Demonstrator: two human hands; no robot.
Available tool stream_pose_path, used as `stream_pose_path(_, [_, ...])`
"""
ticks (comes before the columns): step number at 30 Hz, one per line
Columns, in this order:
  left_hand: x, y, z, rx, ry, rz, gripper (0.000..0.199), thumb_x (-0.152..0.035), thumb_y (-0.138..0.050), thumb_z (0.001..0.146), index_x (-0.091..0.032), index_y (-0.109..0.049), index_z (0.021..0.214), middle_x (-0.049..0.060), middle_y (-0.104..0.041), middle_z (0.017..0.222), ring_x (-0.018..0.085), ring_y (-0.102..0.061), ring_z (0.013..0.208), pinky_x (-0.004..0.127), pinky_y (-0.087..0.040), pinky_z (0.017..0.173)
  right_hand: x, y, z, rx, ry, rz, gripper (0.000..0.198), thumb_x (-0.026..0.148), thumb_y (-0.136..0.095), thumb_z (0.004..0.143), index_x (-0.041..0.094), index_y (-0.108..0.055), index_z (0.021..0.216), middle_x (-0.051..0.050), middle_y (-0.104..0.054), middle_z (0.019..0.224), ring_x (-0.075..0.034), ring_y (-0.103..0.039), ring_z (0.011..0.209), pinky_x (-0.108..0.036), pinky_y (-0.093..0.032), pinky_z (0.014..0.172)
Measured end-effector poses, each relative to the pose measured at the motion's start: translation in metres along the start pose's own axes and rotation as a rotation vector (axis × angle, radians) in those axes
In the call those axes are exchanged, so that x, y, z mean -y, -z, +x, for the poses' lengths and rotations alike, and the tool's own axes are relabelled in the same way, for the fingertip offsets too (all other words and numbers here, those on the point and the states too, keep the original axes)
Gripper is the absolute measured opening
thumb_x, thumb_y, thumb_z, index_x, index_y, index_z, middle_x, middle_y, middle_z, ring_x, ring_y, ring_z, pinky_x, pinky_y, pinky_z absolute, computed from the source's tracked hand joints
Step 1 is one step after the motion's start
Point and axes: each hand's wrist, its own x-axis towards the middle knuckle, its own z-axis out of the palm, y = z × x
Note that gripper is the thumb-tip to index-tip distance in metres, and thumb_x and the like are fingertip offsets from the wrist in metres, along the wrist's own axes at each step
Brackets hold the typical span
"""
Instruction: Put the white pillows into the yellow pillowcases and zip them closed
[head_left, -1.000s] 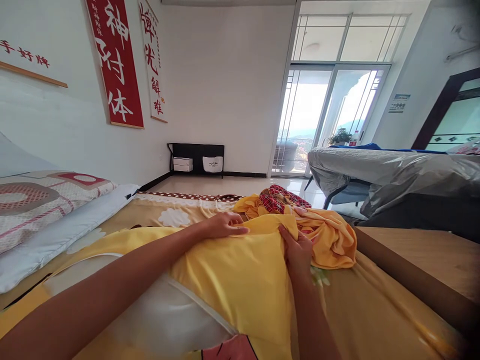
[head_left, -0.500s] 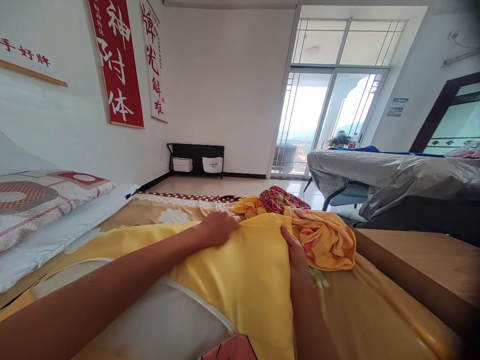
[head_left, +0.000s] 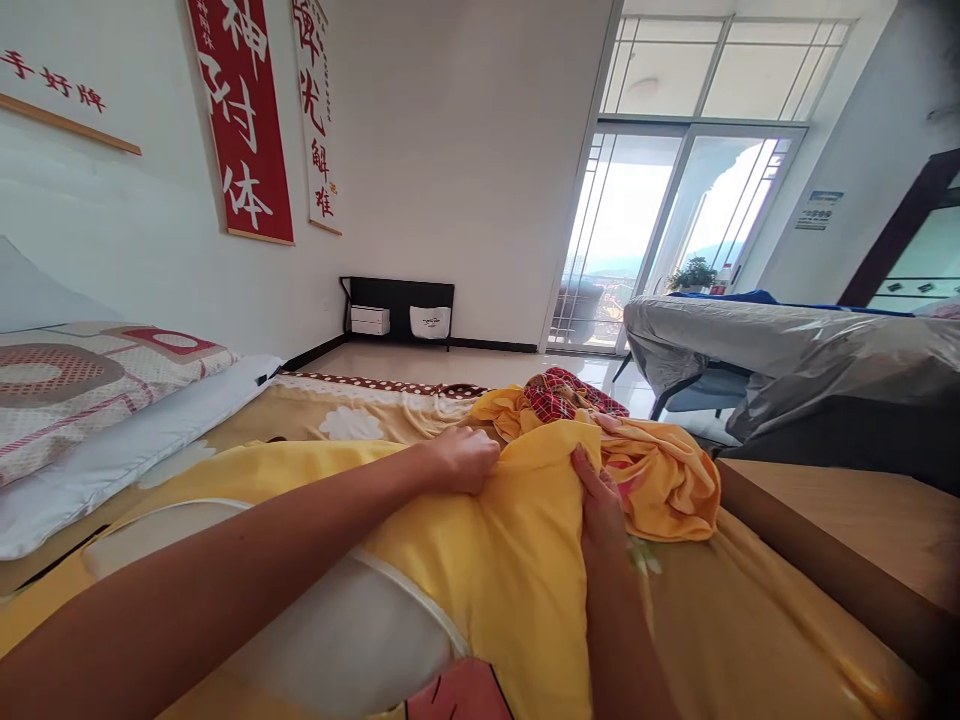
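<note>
A yellow satiny cover (head_left: 525, 540) with a pale rounded patch and a pink printed piece lies over the bed in front of me. My left hand (head_left: 466, 460) is closed in a fist on its far edge, bunching the cloth. At the raised far right corner, my right hand (head_left: 604, 505) grips the side edge, thumb on top and the other fingers mostly hidden. Just beyond that hand lies a crumpled orange cloth (head_left: 671, 480), with a red plaid cloth (head_left: 559, 393) behind it.
Patterned pillow (head_left: 97, 385) and white pillow (head_left: 150, 450) lie at the left on the tan bedsheet (head_left: 720, 610). A wooden surface (head_left: 840, 510) adjoins the bed's right side. Farther off stand a plastic-covered table (head_left: 787, 335), a chair (head_left: 705, 390) and a low black rack (head_left: 401, 300).
My left fist has shifted slightly right, and the cloth between the hands is more raised and folded. My right hand keeps its hold at the corner. The head view has shifted slightly.
</note>
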Motion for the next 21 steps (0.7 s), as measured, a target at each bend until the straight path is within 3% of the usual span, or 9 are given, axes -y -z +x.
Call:
stream_pose_path(4, [0.008, 0.004, 0.001, -0.114, 0.122, -0.001, 0.030, -0.015, -0.052, 0.073, -0.015, -0.067, 0.098, 0.015, -0.068, 0.097, 0.030, -0.063, 0.092, 0.038, -0.050, 0.078, 0.004, -0.003, -0.006, 0.071, -0.149, 0.096, 0.046, 0.047, -0.078, 0.058, 0.018, -0.066, 0.092, -0.009, -0.072, 0.088, -0.025, -0.069, 0.084, -0.034, -0.059, 0.075])
stream_pose_path(9, [0.016, -0.005, -0.002, -0.357, 0.108, 0.009, 0.020, -0.015, -0.049, 0.075, -0.014, -0.067, 0.084, 0.013, -0.067, 0.090, 0.028, -0.058, 0.100, 0.039, -0.043, 0.089, 0.006, -0.004, -0.007, -0.013, -0.131, 0.079, 0.044, 0.044, -0.079, 0.059, 0.019, -0.066, 0.092, -0.005, -0.072, 0.083, -0.022, -0.068, 0.077, -0.032, -0.058, 0.069])
stream_pose_path(11, [0.021, -0.008, -0.003, -0.325, 0.095, -0.191, 0.017, -0.017, -0.048, 0.076, -0.015, -0.065, 0.081, 0.008, -0.066, 0.086, 0.023, -0.059, 0.092, 0.031, -0.045, 0.080, 0.006, 0.000, -0.005, -0.091, -0.083, 0.027, 0.043, 0.044, -0.080, 0.057, 0.019, -0.066, 0.089, -0.003, -0.071, 0.080, -0.020, -0.067, 0.073, -0.030, -0.056, 0.065])
stream_pose_path(15, [0.033, -0.012, -0.002, -0.101, 0.009, -0.485, 0.016, -0.019, -0.051, 0.077, -0.018, -0.063, 0.088, 0.002, -0.063, 0.086, 0.014, -0.057, 0.076, 0.020, -0.040, 0.061, 0.003, 0.009, 0.000, -0.121, 0.082, -0.177, 0.040, 0.047, -0.077, 0.062, 0.018, -0.066, 0.086, -0.002, -0.068, 0.078, -0.016, -0.062, 0.070, -0.027, -0.052, 0.062])
stream_pose_path(18, [0.034, -0.014, 0.002, -0.024, 0.012, -0.412, 0.019, -0.026, -0.064, 0.072, -0.018, -0.062, 0.089, 0.002, -0.063, 0.091, 0.015, -0.056, 0.079, 0.021, -0.038, 0.060, 0.001, 0.013, 0.001, -0.111, 0.195, -0.344, 0.041, 0.052, -0.072, 0.067, 0.016, -0.066, 0.084, -0.001, -0.065, 0.074, -0.013, -0.056, 0.067, -0.024, -0.048, 0.059])
stream_pose_path(21, [0.028, -0.014, 0.006, -0.031, 0.009, -0.274, 0.016, -0.024, -0.063, 0.071, -0.017, -0.061, 0.085, 0.005, -0.064, 0.096, 0.019, -0.057, 0.087, 0.023, -0.039, 0.062, 0.002, 0.012, -0.001, -0.130, 0.237, -0.418, 0.041, 0.054, -0.070, 0.069, 0.015, -0.063, 0.078, 0.001, -0.060, 0.067, -0.011, -0.050, 0.062, -0.022, -0.043, 0.054])
